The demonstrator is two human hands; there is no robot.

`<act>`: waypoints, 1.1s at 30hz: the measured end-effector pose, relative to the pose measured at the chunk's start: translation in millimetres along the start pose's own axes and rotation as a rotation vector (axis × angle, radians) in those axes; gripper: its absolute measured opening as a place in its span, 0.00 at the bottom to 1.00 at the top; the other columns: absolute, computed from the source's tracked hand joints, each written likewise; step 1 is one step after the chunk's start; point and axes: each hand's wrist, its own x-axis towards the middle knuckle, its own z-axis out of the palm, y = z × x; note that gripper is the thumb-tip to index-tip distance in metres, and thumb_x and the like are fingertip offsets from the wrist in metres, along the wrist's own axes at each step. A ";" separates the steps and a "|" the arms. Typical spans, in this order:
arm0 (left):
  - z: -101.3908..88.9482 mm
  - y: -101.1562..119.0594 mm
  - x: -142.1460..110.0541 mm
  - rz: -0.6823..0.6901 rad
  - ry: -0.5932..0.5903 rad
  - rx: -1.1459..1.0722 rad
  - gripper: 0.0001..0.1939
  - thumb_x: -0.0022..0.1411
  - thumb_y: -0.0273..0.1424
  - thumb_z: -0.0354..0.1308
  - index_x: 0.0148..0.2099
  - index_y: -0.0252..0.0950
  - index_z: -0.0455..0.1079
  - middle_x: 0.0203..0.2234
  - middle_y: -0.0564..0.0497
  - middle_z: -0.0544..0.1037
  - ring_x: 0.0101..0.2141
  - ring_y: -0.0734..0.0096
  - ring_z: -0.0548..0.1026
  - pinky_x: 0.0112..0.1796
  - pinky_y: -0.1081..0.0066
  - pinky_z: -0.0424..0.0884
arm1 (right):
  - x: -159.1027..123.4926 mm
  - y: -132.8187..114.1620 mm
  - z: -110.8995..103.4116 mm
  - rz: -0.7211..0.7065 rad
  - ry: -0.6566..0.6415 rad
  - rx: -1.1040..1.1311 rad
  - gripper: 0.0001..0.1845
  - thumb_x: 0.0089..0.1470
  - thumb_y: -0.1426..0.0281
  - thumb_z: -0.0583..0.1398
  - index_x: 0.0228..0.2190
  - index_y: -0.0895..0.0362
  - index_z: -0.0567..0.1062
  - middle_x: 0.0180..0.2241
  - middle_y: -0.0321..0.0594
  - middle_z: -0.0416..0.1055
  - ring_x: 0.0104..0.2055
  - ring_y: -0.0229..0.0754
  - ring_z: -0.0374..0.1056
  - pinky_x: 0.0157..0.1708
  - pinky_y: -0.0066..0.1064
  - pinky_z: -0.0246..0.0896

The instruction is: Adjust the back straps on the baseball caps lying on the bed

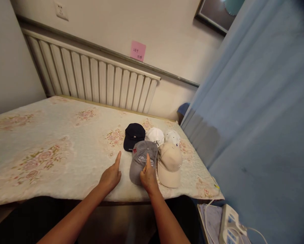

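My left hand [110, 177] hovers over the flowered bed cover, left of the caps. Its index finger points forward, the other fingers look curled, and it holds nothing. Over a grey baseball cap [142, 149] with white lettering is my right hand [149, 178], index finger also stretched forward; whether it touches the cap I cannot tell. Beside the grey cap lies a beige cap [170, 161]. Behind them sit a black cap [134, 135], a white cap with black letters [155, 135], and another white cap [172, 137], partly hidden by the beige one.
The flowered cover [73, 156] lies on the bed. A white radiator [96, 79] and a pink note [138, 51] are at the wall. A blue curtain [256, 118] hangs on the right. A power strip [229, 222] with cables sits low at the right.
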 end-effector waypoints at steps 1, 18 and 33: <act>0.1 0.0 -0.1 0.006 0.002 -0.004 0.43 0.54 0.24 0.44 0.68 0.34 0.27 0.26 0.47 0.76 0.28 0.61 0.75 0.29 0.70 0.61 | -0.2 -0.5 -0.6 0.015 -0.007 0.012 0.45 0.37 0.81 0.50 0.61 0.62 0.55 0.15 0.28 0.56 0.18 0.39 0.55 0.20 0.29 0.50; 12.7 6.0 9.1 0.029 0.001 -0.075 0.42 0.55 0.25 0.45 0.69 0.34 0.28 0.27 0.48 0.76 0.28 0.62 0.74 0.30 0.71 0.60 | 2.9 8.7 -8.6 0.097 -0.039 0.060 0.45 0.38 0.80 0.50 0.61 0.62 0.54 0.15 0.29 0.58 0.18 0.39 0.54 0.23 0.30 0.52; 47.7 7.9 75.8 -0.157 0.000 -0.646 0.34 0.52 0.28 0.54 0.63 0.35 0.54 0.27 0.50 0.75 0.35 0.59 0.74 0.40 0.66 0.63 | -4.1 66.1 -27.0 0.322 0.138 -0.010 0.29 0.48 0.72 0.53 0.54 0.62 0.66 0.29 0.42 0.74 0.30 0.43 0.69 0.34 0.32 0.63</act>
